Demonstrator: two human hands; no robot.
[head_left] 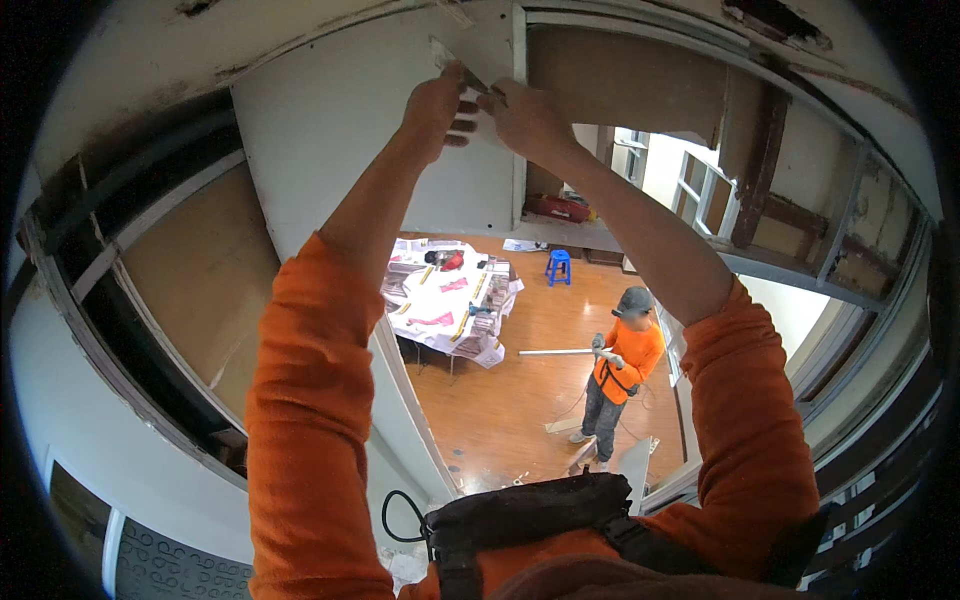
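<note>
Both arms reach up to a white panel (340, 130) fixed in the wall framing above a wide opening. My right hand (530, 118) is closed round a slim tool with a dark shaft (478, 84). Its pale, flat end points up and left against the panel; it resembles a scraper, though its exact kind is unclear. Close on the left, my left hand (435, 112) has its fingers apart in front of the panel. Its upper fingertips meet or nearly meet the tool.
Bare framing and a brown board (625, 85) lie right of the panel. A red tool (560, 207) rests on the ledge. Below, a co-worker (625, 350) holds a long white strip (555, 352). A covered table (440, 300) and blue stool (558, 267) stand on the wooden floor.
</note>
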